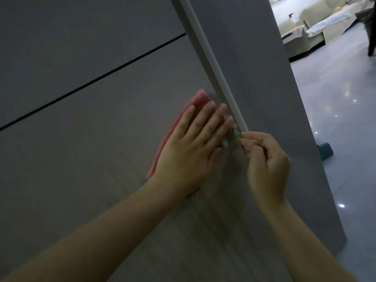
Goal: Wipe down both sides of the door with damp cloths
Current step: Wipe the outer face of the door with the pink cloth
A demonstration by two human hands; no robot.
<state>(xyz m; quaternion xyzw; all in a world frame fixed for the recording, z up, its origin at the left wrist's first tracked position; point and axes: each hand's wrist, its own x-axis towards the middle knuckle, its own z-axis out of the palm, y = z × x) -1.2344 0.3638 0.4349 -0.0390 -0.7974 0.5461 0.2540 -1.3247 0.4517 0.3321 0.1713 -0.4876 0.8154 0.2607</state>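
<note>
The grey door (101, 119) fills most of the view, with a thin dark groove running across it. My left hand (191, 151) lies flat with straight fingers on a pink cloth (173, 131), pressing it against the door face. A white edge strip (211, 58) runs down the door just right of the cloth. A small piece of green cloth (228, 140) shows between my two hands. My right hand (264, 161) has its fingers curled, with the fingertips pinching at the green cloth beside the strip. Most of the green cloth is hidden.
Right of the door, a glossy tiled floor (335, 119) opens into a lit room with a pale sofa (317, 27). A blue object (325, 150) sits on the floor by the door's edge. A dark figure or furniture leg (371, 37) stands at the far right.
</note>
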